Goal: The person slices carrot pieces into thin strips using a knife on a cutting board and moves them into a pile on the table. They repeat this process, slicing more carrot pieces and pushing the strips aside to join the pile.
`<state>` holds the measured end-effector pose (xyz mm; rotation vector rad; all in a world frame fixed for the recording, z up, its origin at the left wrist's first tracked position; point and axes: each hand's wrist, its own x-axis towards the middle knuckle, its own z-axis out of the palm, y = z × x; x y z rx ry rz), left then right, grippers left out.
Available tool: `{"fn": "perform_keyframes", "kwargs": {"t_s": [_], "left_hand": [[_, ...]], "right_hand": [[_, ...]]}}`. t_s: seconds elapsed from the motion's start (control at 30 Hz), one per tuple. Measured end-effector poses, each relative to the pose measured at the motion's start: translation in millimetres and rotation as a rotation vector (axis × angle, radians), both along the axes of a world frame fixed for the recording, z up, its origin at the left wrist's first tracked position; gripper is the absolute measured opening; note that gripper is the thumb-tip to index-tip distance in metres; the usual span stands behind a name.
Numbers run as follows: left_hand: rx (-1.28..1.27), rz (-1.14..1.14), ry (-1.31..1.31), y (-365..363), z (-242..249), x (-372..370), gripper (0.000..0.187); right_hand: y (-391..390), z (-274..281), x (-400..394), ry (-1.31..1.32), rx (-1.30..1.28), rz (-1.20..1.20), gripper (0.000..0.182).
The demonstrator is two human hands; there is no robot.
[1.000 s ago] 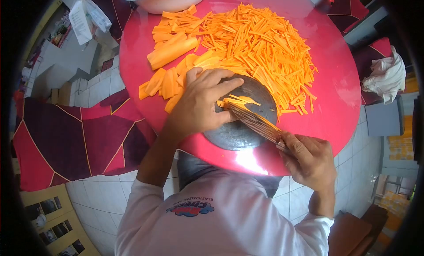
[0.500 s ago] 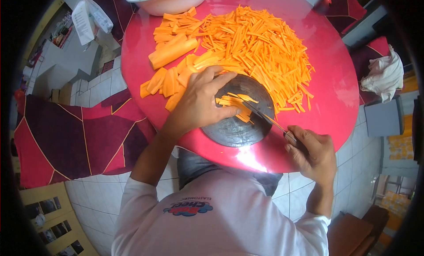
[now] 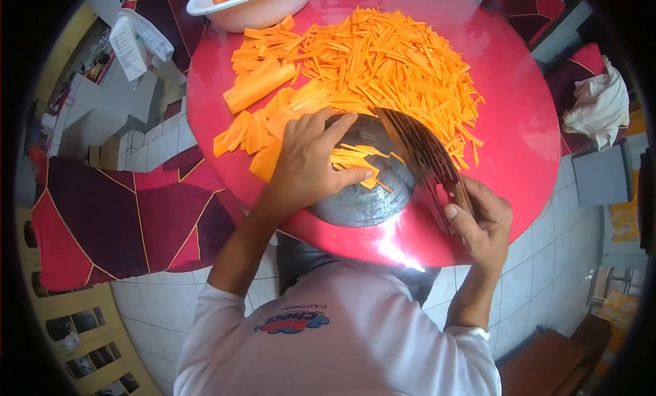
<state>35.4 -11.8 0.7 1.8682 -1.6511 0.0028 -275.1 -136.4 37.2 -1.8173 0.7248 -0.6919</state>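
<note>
My right hand (image 3: 484,222) is wrapped round the wooden handle of a broad kitchen knife (image 3: 420,146). The blade is turned with its flat side showing, over the right part of a round dark chopping board (image 3: 362,208). On the board, my left hand (image 3: 309,157) grips a small stack of carrot slices (image 3: 355,165) between thumb and fingers. Cut strips stick out beside the thumb. Behind the board spreads a big heap of carrot sticks (image 3: 393,64). Wider carrot slices (image 3: 246,131) and a thick carrot piece (image 3: 258,86) lie left of it.
A white basin (image 3: 253,8) with carrot pieces stands at the far left edge of the round red table (image 3: 516,109). Patterned red and dark cloth (image 3: 116,218) covers a seat at left. A pale cloth (image 3: 598,109) hangs over a chair at right.
The knife has come up off the carrot slices and shifted right, its blade now turned to show its flat side. My left hand stays on the slices.
</note>
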Motion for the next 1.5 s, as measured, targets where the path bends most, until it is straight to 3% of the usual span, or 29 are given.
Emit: {"fn": "perform_keyframes", "kwargs": {"t_s": [0.13,0.23,0.3,0.43,0.7,0.97,1.17,1.27,1.37,1.5], "left_hand": [[0.01,-0.008,-0.008,-2,2,1,0.089],[0.01,-0.049,0.039,-8,1,11,0.087],[0.043,-0.086,0.077,-16,0,19,0.086],[0.047,-0.082,-0.009,-20,2,16,0.086],[0.006,0.021,-0.152,-15,-9,-10,0.078],[0.087,-0.057,-0.225,-23,-5,-48,0.08],[-0.077,-0.118,-0.126,-5,4,-39,0.092],[-0.099,-0.365,-0.023,19,19,-40,0.102],[0.035,-0.427,-0.145,41,8,-58,0.107],[0.027,-0.337,-0.061,36,3,-58,0.106]], "right_hand": [[1,-1,7,-0.08,0.106,-0.024,0.046],[-1,-6,17,-0.194,0.38,-0.024,0.046],[-5,-16,26,-0.286,0.423,-0.028,0.044],[-15,-25,35,-0.411,0.558,-0.023,0.039],[-23,-22,26,-0.583,0.416,-0.213,0.036],[-20,-21,22,-0.49,0.351,-0.192,0.043],[-17,-26,18,-0.469,0.412,-0.233,0.047],[-12,-31,11,-0.512,0.417,-0.197,0.049],[1,-30,15,-0.605,0.459,-0.275,0.051],[-8,-30,23,-0.55,0.432,-0.209,0.051]]}}
